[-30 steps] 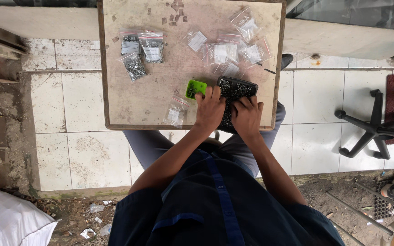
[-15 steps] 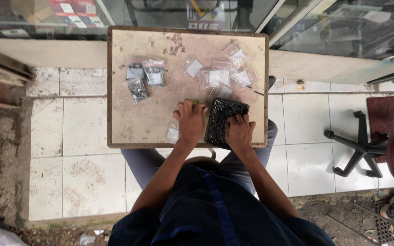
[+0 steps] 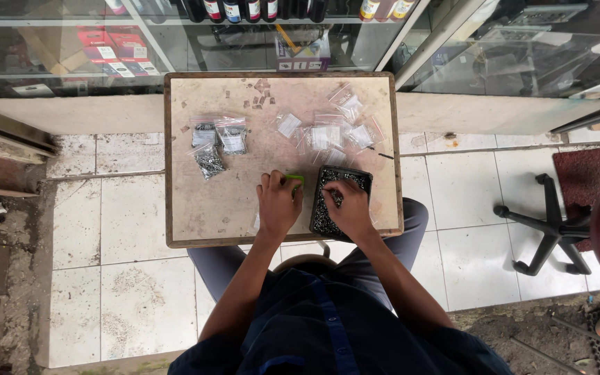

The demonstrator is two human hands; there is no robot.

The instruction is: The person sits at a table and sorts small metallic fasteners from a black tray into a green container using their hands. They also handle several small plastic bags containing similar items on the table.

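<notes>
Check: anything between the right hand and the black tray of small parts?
Nothing visible. The right hand already lies over the black tray of small parts. The left hand rests beside it, over a small green item.

My small wooden table (image 3: pixel 203 215) stands on pale floor tiles (image 3: pixel 78 222). On it lie clear bags (image 3: pixel 328 135) and a black tray (image 3: pixel 338 198) of small parts.
</notes>
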